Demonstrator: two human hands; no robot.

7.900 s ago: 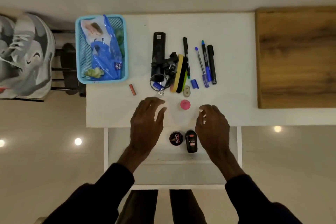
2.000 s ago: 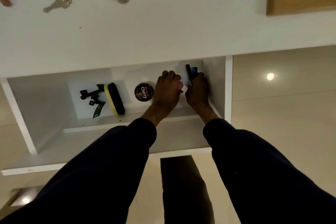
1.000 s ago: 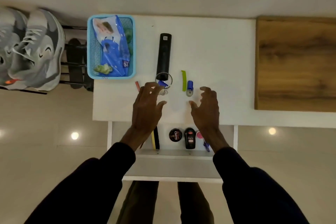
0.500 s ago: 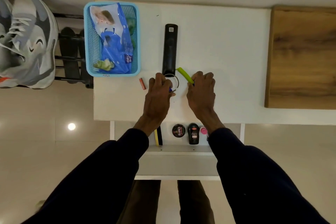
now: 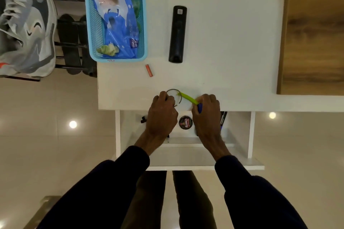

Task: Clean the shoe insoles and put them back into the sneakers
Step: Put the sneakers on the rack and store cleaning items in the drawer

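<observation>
1. The left hand (image 5: 162,115) curls its fingers round a key ring (image 5: 173,90) at the counter's (image 5: 232,42) 6 o'clock edge; the keys are hidden.
2. The right hand (image 5: 205,113) pinches a green strip (image 5: 188,98); its blue end barely shows.
3. The sneakers (image 5: 28,24) sit at 10 o'clock, cut off by the frame.

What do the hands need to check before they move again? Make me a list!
1. Left hand grips the wire key ring: ok.
2. Right hand holds the lime-green plastic strip: ok.
3. White drawer open, round black polish tin inside: ok.
4. White table cleared: not ok, small orange tube and long black remote lie there.
5. Dark insoles on the rack clean: cannot tell.
</observation>
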